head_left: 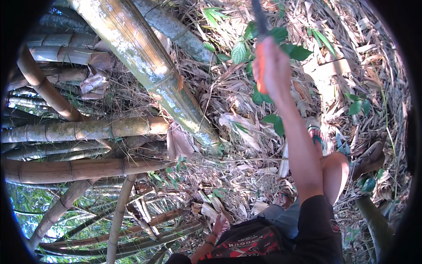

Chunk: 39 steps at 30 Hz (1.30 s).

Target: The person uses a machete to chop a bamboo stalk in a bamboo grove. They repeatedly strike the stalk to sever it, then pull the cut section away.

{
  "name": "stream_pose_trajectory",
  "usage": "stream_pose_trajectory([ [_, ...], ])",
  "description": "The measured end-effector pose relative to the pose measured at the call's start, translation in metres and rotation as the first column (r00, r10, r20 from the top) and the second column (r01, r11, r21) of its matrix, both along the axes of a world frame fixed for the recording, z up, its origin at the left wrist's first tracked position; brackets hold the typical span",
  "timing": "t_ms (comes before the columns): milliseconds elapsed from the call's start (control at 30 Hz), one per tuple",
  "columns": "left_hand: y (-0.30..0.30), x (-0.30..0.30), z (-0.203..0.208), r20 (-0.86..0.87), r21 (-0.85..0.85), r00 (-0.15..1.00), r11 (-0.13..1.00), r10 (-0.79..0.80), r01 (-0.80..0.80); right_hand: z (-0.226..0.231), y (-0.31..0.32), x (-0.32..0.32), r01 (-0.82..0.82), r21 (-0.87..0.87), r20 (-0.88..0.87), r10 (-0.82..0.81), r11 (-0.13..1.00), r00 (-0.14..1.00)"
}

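My right hand (274, 70) is wrapped round the orange handle (262, 66) of a machete, held out at the end of my stretched arm. Its dark blade (260, 17) is blurred and runs out past the top edge. To the left of that hand, and apart from it, a thick bamboo culm (154, 72) slants across the view. A small orange-brown nick (180, 82) shows on the culm's side near a joint. Low in the view, beside my body, my left hand (220, 225) is open and holds nothing visible, with a band on its wrist.
Several bamboo culms (83, 169) lie or lean across the left side. Dry leaves (237, 99) cover the ground, with green leafy plants (239, 53) under the machete. My sandalled foot (315, 134) is below my right forearm. A stump-like stem (373, 220) stands at lower right.
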<state>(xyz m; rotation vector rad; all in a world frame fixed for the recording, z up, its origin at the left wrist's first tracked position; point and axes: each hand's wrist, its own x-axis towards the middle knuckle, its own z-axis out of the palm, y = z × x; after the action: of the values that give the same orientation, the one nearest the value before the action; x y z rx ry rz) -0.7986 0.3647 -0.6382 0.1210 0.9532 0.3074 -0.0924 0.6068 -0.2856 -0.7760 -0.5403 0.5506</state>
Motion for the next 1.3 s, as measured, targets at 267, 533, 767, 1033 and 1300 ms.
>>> stream_pose_trajectory([
  [267, -0.03, 0.019, -0.004, -0.734, 0.2, 0.662, 0.883, -0.153, 0.425, 0.007, 0.047, -0.111, 0.395, 0.386, -0.67, -0.041, 0.834, 0.741],
  [533, -0.028, 0.017, 0.023, -0.758, 0.171, 0.617, 0.848, -0.212, 0.501, -0.059, 0.052, -0.194, -0.784, -0.271, -0.417, 0.666, 0.559, 0.619],
  [767, 0.026, 0.053, 0.032, -0.801, 0.153, 0.575, 0.869, -0.169, 0.47, -0.062, 0.053, -0.007, -0.358, -0.036, -0.028, 0.357, 0.933, 0.934],
  [1033, -0.012, 0.038, 0.027, -0.797, 0.107, 0.573, 0.888, -0.193, 0.448, 0.029, 0.048, -0.062, 0.632, 0.28, -0.856, -0.111, 0.722, 0.506],
  [1300, -0.007, 0.033, 0.037, -0.625, 0.194, 0.772, 0.935, -0.114, 0.296, -0.09, 0.082, -0.228, -0.788, -0.09, -0.466, 0.674, 0.609, 0.573],
])
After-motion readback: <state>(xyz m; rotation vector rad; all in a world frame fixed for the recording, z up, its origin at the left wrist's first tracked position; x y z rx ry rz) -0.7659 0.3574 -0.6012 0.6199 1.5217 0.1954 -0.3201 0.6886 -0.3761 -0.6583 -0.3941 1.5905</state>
